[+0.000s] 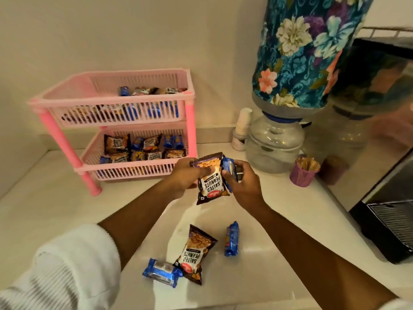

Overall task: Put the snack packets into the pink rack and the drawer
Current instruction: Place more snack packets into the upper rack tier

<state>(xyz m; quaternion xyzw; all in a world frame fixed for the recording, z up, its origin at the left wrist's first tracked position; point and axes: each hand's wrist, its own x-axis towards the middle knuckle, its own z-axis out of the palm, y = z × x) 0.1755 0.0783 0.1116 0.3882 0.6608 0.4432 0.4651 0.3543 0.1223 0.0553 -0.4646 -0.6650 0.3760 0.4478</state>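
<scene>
Head view: left hand (pixel 185 175) holds packet (pixel 212 180) reading "SALTED PEANUTS".

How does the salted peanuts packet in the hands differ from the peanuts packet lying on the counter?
The held peanuts packet is lifted above the counter, pinched by the left hand, with a blue biscuit packet beside it in the right hand. The loose peanuts packet lies flat on the white counter, untouched by either hand. Both show the same dark wrapper, its label upside down to the camera.

Pantry counter: water dispenser (pixel 277 139), paper cups (pixel 243 121).
</scene>
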